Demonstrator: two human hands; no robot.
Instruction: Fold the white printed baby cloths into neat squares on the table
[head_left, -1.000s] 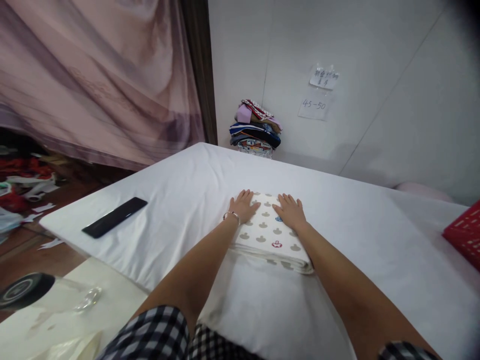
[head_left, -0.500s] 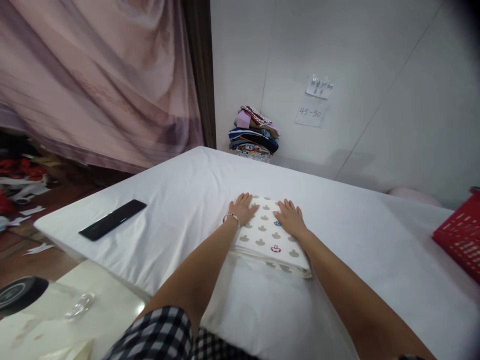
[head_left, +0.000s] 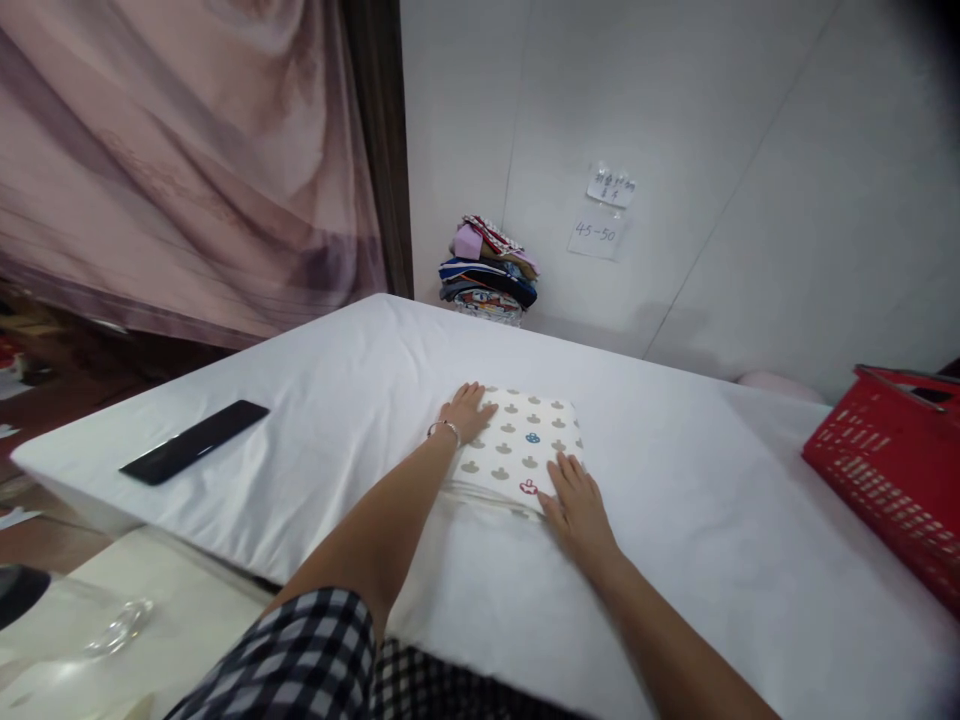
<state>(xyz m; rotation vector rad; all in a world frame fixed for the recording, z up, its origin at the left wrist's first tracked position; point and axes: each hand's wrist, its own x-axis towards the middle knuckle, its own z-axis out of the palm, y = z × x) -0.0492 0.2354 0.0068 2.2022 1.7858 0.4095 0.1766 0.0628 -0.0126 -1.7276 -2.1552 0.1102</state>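
A folded white cloth (head_left: 517, 445) printed with grey mushroom shapes, plus one blue and one red, lies flat before me on the white-covered table (head_left: 360, 400). My left hand (head_left: 466, 412), a bracelet at its wrist, rests with fingers spread on the cloth's left edge. At the near right corner my right hand (head_left: 577, 505) lies over the cloth's edge, fingers stretched out and apart. Several layers show along the cloth's near fold. Neither hand grips the fabric.
A black flat panel (head_left: 196, 442) lies at the table's left. Folded clothes (head_left: 489, 270) are stacked by the wall beyond the far edge. To the right stands a red plastic basket (head_left: 892, 470). Paper signs (head_left: 596, 233) hang on the wall; a pink curtain (head_left: 225, 150) hangs left.
My right hand has slid from the cloth's upper right toward me to its near right corner. My left hand stays on the left edge. The view has turned slightly right, showing more basket.
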